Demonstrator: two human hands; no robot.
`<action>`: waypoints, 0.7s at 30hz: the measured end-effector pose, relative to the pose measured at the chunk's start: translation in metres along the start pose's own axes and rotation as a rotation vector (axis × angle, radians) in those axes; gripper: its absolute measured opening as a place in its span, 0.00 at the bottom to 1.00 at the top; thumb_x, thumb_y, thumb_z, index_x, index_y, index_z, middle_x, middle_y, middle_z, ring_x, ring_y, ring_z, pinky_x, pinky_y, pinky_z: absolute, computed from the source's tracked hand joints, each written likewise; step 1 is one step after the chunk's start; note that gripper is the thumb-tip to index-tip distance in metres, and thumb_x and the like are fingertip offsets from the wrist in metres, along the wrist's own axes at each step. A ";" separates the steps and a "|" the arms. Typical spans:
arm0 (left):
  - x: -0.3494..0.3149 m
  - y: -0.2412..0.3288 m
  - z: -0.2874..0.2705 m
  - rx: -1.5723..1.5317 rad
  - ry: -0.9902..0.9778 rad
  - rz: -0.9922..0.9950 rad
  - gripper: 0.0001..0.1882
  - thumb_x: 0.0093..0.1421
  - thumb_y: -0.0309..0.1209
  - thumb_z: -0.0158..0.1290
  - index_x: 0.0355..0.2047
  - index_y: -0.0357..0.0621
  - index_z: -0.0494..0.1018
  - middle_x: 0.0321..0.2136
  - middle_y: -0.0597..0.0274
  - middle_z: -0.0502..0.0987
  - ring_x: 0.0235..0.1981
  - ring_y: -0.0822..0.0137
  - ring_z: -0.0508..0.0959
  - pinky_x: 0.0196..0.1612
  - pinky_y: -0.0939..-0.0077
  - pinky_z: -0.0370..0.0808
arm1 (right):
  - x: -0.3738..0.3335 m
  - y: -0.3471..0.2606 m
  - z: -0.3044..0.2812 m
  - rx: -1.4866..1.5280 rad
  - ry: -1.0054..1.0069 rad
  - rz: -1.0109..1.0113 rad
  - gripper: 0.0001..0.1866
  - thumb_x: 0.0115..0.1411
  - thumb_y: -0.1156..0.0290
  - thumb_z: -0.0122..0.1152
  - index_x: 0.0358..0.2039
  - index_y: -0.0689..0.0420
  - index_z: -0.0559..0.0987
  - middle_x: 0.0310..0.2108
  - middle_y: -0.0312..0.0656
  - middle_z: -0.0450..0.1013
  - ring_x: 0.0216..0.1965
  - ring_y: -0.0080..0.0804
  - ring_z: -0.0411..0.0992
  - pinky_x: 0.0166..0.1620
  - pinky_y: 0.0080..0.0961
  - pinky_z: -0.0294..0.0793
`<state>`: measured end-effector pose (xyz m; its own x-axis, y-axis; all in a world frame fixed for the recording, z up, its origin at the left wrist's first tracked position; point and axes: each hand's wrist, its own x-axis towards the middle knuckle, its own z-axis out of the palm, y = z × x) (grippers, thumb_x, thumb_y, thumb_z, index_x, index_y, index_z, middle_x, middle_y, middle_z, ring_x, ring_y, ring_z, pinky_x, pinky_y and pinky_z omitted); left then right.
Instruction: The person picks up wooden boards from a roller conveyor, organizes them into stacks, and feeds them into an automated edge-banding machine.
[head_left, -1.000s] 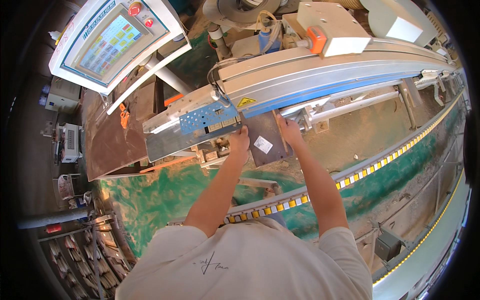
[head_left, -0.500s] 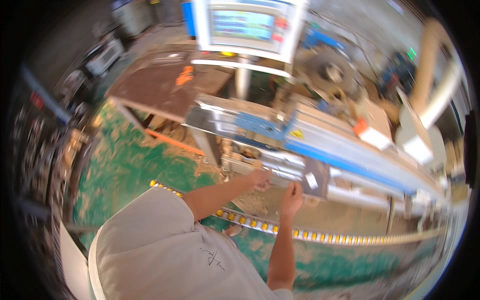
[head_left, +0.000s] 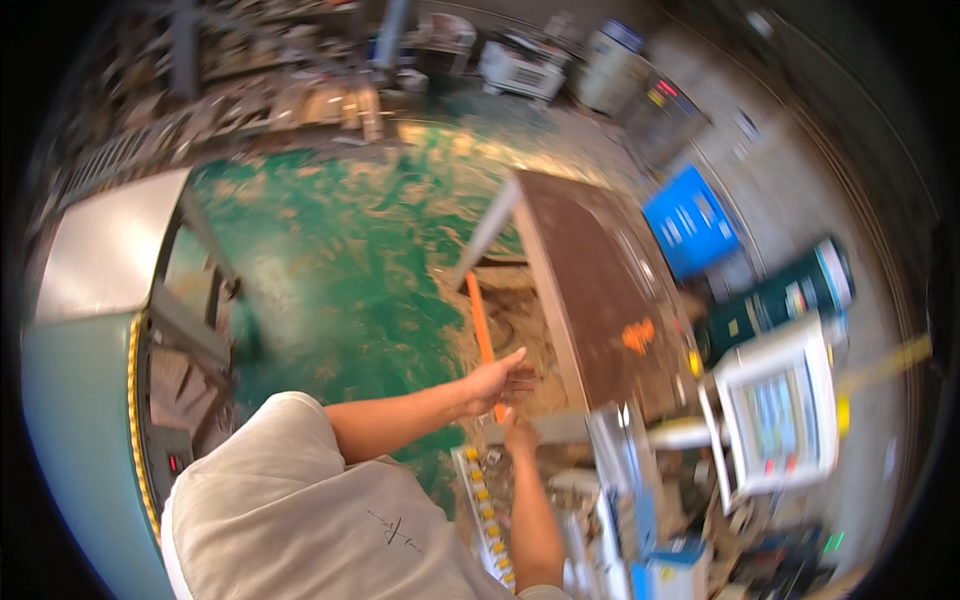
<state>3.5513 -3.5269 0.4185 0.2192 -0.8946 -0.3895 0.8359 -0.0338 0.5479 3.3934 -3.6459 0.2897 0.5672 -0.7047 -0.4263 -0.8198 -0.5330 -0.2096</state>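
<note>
My left hand [head_left: 497, 384] reaches out in front of my body with the thumb raised and the fingers apart; nothing shows in it. Just below and to its right is my right hand [head_left: 518, 435], its fingers blurred and partly turned from view, so I cannot tell whether they are closed. Both hands are in the air, near an orange bar [head_left: 480, 318] low beside the brown-topped table [head_left: 572, 235]. An orange object [head_left: 638, 336] lies on that table. To the right of my right hand is the machine's metal and blue rail [head_left: 618, 475].
A roller track with yellow wheels [head_left: 483, 505] runs beside my body. A control screen on a white frame [head_left: 783, 408] stands at right. At left is a machine with a pale flat top [head_left: 110, 240]. Sawdust covers parts of the green floor [head_left: 330, 260]. Stacked wood pieces [head_left: 330, 105] lie far left.
My view has swung left, away from the machine rail toward the brown table and open floor. Both hands have left the machine's edge, and the left hand's fingers have spread.
</note>
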 end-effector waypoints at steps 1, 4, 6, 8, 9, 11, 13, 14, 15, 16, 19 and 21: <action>-0.017 0.046 -0.014 -0.019 -0.005 0.162 0.33 0.71 0.55 0.45 0.65 0.45 0.64 0.58 0.59 0.75 0.57 0.61 0.76 0.58 0.64 0.71 | 0.024 -0.016 0.014 0.119 -0.069 -0.096 0.28 0.71 0.47 0.45 0.61 0.53 0.75 0.62 0.52 0.70 0.60 0.56 0.69 0.62 0.54 0.65; -0.047 0.149 -0.096 0.219 0.298 0.744 0.23 0.72 0.42 0.49 0.59 0.39 0.71 0.52 0.63 0.78 0.51 0.67 0.79 0.56 0.69 0.72 | 0.043 -0.145 0.065 0.727 -0.384 -0.090 0.33 0.72 0.43 0.42 0.65 0.54 0.69 0.63 0.49 0.69 0.60 0.50 0.71 0.61 0.50 0.68; -0.051 0.181 -0.119 0.559 0.456 0.835 0.21 0.71 0.42 0.50 0.56 0.39 0.74 0.49 0.58 0.80 0.50 0.66 0.79 0.57 0.70 0.73 | 0.076 -0.210 0.067 1.111 -0.570 -0.019 0.35 0.72 0.42 0.40 0.67 0.55 0.66 0.64 0.48 0.69 0.61 0.46 0.70 0.61 0.49 0.68; -0.058 0.192 -0.121 0.925 0.452 0.820 0.23 0.69 0.44 0.53 0.56 0.40 0.73 0.52 0.50 0.78 0.54 0.58 0.78 0.59 0.66 0.72 | 0.097 -0.253 0.068 1.447 -0.741 -0.046 0.37 0.72 0.39 0.38 0.69 0.55 0.62 0.65 0.46 0.67 0.64 0.43 0.68 0.63 0.50 0.67; -0.045 0.183 -0.135 1.061 0.418 0.925 0.24 0.68 0.45 0.53 0.56 0.40 0.73 0.54 0.48 0.76 0.56 0.56 0.77 0.60 0.64 0.71 | 0.106 -0.272 0.067 1.516 -0.716 -0.304 0.39 0.71 0.37 0.37 0.70 0.53 0.60 0.67 0.46 0.64 0.65 0.44 0.65 0.64 0.50 0.66; -0.015 0.163 -0.199 1.504 0.388 1.113 0.24 0.65 0.42 0.55 0.56 0.40 0.73 0.59 0.46 0.73 0.59 0.52 0.73 0.61 0.60 0.69 | 0.124 -0.326 0.032 1.614 -0.841 -0.227 0.41 0.68 0.34 0.42 0.67 0.56 0.64 0.65 0.49 0.66 0.64 0.45 0.67 0.63 0.49 0.68; 0.008 0.155 -0.267 0.932 0.551 0.695 0.24 0.58 0.36 0.57 0.54 0.41 0.75 0.58 0.46 0.73 0.57 0.47 0.73 0.62 0.57 0.68 | 0.144 -0.352 -0.016 1.661 -1.009 0.037 0.44 0.65 0.32 0.47 0.64 0.59 0.67 0.64 0.52 0.68 0.63 0.45 0.68 0.62 0.49 0.70; 0.012 0.134 -0.350 0.958 0.849 0.658 0.23 0.58 0.36 0.55 0.53 0.40 0.75 0.55 0.45 0.76 0.54 0.46 0.75 0.59 0.57 0.70 | 0.128 -0.395 -0.059 1.616 -1.018 -0.025 0.39 0.68 0.36 0.47 0.62 0.59 0.70 0.60 0.53 0.72 0.56 0.43 0.75 0.57 0.43 0.76; 0.005 0.114 -0.434 1.326 0.959 0.599 0.25 0.62 0.43 0.53 0.54 0.40 0.75 0.52 0.44 0.78 0.54 0.46 0.76 0.56 0.56 0.72 | 0.151 -0.403 -0.091 1.536 -1.050 -0.160 0.35 0.69 0.40 0.48 0.61 0.59 0.70 0.58 0.52 0.74 0.54 0.43 0.77 0.56 0.41 0.77; 0.004 0.094 -0.441 0.832 1.120 0.148 0.29 0.65 0.51 0.49 0.52 0.37 0.76 0.48 0.42 0.80 0.52 0.45 0.78 0.52 0.53 0.73 | 0.188 -0.361 -0.114 1.474 -1.013 -0.221 0.32 0.71 0.45 0.49 0.60 0.60 0.71 0.55 0.51 0.76 0.52 0.43 0.78 0.55 0.38 0.78; -0.110 0.068 -0.571 1.052 1.075 -0.361 0.30 0.63 0.53 0.51 0.44 0.32 0.78 0.37 0.37 0.81 0.40 0.43 0.83 0.44 0.50 0.78 | 0.301 -0.332 -0.202 1.121 -0.401 -0.325 0.24 0.69 0.59 0.59 0.59 0.60 0.74 0.50 0.48 0.79 0.47 0.39 0.80 0.51 0.32 0.80; -0.148 0.065 -0.569 0.533 1.307 -0.416 0.21 0.62 0.42 0.55 0.39 0.31 0.78 0.33 0.47 0.81 0.37 0.52 0.83 0.33 0.63 0.82 | 0.396 -0.230 -0.235 0.691 0.083 -0.266 0.26 0.63 0.65 0.68 0.58 0.63 0.74 0.46 0.47 0.80 0.44 0.32 0.80 0.51 0.30 0.79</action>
<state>3.8590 -3.1429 0.0907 0.5457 0.2402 -0.8029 0.7347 -0.5980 0.3204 3.8253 -3.9118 0.3759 0.7350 -0.6409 -0.2215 -0.5016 -0.2941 -0.8136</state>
